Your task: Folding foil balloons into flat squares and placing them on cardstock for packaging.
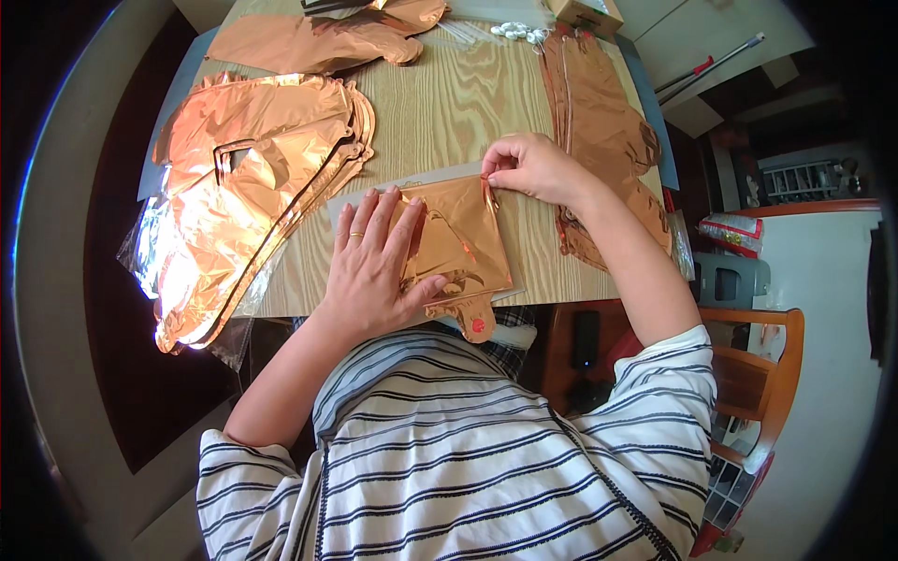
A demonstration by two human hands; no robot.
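Note:
On the table's near edge lies a folded copper-coloured foil balloon (454,222), on top of a flat pale grey sheet (447,173). My left hand (374,266) rests flat on the balloon's left part, fingers stretched out and a ring on one of them. At the far right corner, my right hand (535,168) pinches the foil edge between thumb and fingers. A rounded foil tab (475,318) with a red mark sticks out toward me past the table edge.
A pile of shiny flat foil balloons (262,178) lies on the left, overhanging the table (449,103). More copper foil (327,42) is at the far left, another stack (603,122) at the right. White small pieces (519,33) sit by an open box (587,14). A wooden chair (772,365) stands right.

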